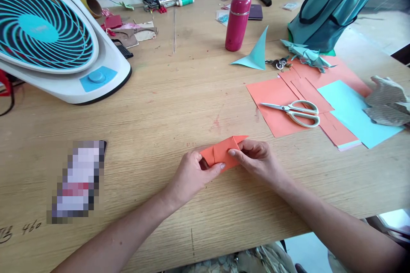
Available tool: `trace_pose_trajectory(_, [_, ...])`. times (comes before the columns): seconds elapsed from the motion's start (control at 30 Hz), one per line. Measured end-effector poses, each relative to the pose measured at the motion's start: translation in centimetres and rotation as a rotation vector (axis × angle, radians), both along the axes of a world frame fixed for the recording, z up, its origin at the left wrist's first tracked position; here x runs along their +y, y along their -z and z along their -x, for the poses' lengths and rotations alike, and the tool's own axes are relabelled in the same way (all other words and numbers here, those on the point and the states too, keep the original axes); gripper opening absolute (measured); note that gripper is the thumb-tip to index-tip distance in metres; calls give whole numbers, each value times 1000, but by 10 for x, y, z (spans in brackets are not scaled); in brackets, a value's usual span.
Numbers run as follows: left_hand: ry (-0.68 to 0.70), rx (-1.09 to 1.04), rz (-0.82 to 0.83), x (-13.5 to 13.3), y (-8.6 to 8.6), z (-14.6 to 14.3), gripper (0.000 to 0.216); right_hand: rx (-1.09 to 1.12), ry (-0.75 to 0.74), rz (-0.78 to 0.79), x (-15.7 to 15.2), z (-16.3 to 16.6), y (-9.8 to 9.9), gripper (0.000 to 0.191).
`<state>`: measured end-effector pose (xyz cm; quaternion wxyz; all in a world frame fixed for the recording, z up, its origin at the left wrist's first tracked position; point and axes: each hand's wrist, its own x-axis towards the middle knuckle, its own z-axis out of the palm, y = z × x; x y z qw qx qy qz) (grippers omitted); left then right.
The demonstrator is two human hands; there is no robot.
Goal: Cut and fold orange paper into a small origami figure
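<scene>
A folded piece of orange paper (pixel 223 152) is held just above the table's front middle, a pointed flap sticking out at its upper right. My left hand (pixel 195 172) pinches its left end, thumb on the near face and the other fingers behind it. At the right end my right hand (pixel 258 160) grips the same paper, thumb pressed on the front. Fingertips of both hands are partly hidden by the paper. Off to the right, a pair of scissors (pixel 296 111) with pale handles lies on orange paper sheets (pixel 267 98).
A fan (pixel 105 79) stands at the left, and a blurred-out phone (pixel 78 179) lies before it. Behind are a magenta flask (pixel 237 23), a folded blue paper piece (pixel 256 53), keys (pixel 279 64) and a teal bag (pixel 326 8). A light blue sheet (pixel 349 111) lies right.
</scene>
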<state>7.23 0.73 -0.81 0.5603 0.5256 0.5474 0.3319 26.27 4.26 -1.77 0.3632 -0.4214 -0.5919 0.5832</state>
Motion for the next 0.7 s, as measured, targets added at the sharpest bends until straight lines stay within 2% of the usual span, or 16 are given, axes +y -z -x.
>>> trace_pose_trajectory(0.17, [-98,-49,24,2,3,-1,26,27,59,63,1,2,-3,45])
trace_pose_trajectory(0.27, [-111,-81,12,4,2,2,25,39,54,81,3,1,-4,46])
trace_pose_trajectory(0.4, [-123,-84,14,9,0,9,24,-48,10,31,5,-5,-6,53])
trace_pose_trajectory(0.47, [-145,-113,25,11,-2,13,24,-65,34,-29,7,-11,-7,49])
trace_pose_trajectory(0.57, [-160,-173,79,15,-5,19,26,-97,222,-221,11,-19,-7,25])
trace_pose_trajectory(0.63, [-139,-217,126,18,-8,22,28,-187,315,-456,13,-23,-6,7])
trace_pose_trajectory(0.7, [-106,-241,165,20,-10,25,33,-333,293,-739,14,-26,-7,24])
